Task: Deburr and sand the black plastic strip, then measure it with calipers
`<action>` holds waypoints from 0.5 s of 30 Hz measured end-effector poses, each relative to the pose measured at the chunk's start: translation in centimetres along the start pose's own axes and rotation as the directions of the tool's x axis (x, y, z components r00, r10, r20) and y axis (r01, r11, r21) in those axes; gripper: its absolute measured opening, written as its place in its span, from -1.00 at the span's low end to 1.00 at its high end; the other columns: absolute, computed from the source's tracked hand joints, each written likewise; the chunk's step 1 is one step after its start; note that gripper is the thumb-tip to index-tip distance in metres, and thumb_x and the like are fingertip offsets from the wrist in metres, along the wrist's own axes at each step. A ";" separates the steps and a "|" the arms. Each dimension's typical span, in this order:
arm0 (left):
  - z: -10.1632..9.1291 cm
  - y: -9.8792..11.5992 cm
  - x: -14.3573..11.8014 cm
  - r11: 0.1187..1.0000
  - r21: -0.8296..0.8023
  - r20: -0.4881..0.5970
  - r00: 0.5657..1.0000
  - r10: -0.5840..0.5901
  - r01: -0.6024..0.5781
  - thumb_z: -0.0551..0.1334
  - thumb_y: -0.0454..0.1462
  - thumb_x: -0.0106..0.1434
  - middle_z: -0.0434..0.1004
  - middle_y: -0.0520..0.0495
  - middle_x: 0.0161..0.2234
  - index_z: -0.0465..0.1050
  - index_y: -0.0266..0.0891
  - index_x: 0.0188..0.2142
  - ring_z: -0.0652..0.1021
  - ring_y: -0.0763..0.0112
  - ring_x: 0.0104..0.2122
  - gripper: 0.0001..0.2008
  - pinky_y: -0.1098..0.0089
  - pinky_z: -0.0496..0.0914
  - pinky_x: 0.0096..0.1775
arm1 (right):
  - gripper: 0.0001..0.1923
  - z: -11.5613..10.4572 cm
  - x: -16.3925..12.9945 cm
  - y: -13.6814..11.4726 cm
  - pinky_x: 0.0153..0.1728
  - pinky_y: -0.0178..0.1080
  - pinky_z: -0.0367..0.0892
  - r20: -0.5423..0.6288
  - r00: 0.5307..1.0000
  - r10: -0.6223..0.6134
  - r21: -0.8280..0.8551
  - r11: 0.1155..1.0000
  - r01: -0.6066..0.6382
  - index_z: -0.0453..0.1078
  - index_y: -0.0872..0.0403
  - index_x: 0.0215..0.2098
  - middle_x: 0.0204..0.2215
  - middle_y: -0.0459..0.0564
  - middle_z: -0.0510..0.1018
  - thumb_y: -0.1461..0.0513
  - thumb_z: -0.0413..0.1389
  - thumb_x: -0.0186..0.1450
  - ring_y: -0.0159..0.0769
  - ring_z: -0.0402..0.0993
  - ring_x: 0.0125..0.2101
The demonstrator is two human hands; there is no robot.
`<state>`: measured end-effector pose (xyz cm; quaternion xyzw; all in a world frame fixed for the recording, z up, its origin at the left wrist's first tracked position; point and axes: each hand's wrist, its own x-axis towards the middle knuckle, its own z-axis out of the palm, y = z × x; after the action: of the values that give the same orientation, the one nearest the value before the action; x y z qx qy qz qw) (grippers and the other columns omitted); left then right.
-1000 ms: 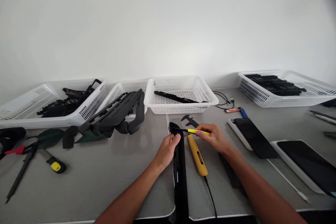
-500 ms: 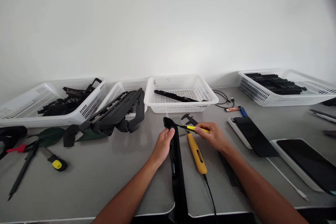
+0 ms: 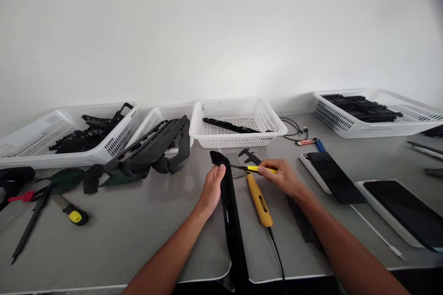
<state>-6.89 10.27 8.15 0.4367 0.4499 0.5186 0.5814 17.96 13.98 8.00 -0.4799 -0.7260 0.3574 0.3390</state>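
Note:
My left hand (image 3: 212,190) is closed around the upper part of a long black plastic trim piece (image 3: 232,221), thumb on top. The piece has a bent, ribbed end pointing left, and its length runs down past the table's front edge. Between the fingers of my right hand (image 3: 282,176) is a slim yellow-handled tool (image 3: 252,169). Its thin dark shaft points left, with the tip close to the trim piece; I cannot tell whether they touch. Beneath the right hand lies a yellow corded hand tool (image 3: 259,200), and a black caliper (image 3: 249,156) is just behind.
White baskets with black plastic parts stand along the wall: a left basket (image 3: 114,147), a middle basket (image 3: 238,140) and a right basket (image 3: 341,124). Grey-black trim pieces (image 3: 155,147) lean on another basket. Phone-like black slabs (image 3: 334,177) lie right; a yellow-black knife (image 3: 76,215) lies left.
The trim piece's bent end has shifted slightly left and up with my left hand. The slim tool's tip, which was over that end, is now at its right side.

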 end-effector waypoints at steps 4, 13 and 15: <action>0.2 -0.2 -0.1 0.999 0.028 0.073 0.997 -0.020 0.018 0.32 0.33 0.22 0.55 -0.03 -0.38 0.58 -0.20 -0.33 0.51 0.22 -0.26 -0.38 0.28 0.39 -0.09 | -0.49 0.5 0.1 0.1 -0.44 -0.26 0.08 -0.154 0.988 0.008 -0.035 0.999 -0.013 0.57 0.10 -0.37 -0.56 -0.09 0.43 -0.14 0.13 0.39 -0.35 0.26 -0.49; 0.1 -0.8 0.0 0.999 0.034 -0.040 0.999 0.001 0.000 0.26 0.35 0.25 0.63 -0.08 -0.28 0.63 -0.21 -0.24 0.56 0.18 -0.18 -0.34 0.27 0.41 -0.04 | -0.50 0.7 -0.2 0.5 -0.43 -0.26 0.12 -0.144 0.989 -0.034 -0.042 0.999 0.028 0.61 0.09 -0.32 -0.54 -0.08 0.49 -0.15 0.14 0.40 -0.34 0.30 -0.49; -0.2 -0.6 0.2 1.000 0.020 -0.072 0.997 -0.004 0.006 0.25 0.34 0.27 0.67 -0.10 -0.24 0.66 -0.21 -0.18 0.59 0.15 -0.16 -0.34 0.25 0.42 -0.02 | -0.49 0.7 -0.4 0.3 -0.44 -0.27 0.12 -0.104 0.993 -0.052 -0.034 0.998 0.048 0.60 0.09 -0.34 -0.55 -0.08 0.48 -0.15 0.15 0.39 -0.35 0.29 -0.50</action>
<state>-6.92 10.43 7.51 0.4225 0.4769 0.5279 0.5617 17.63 13.61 7.29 -0.4850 -0.7246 0.3114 0.3779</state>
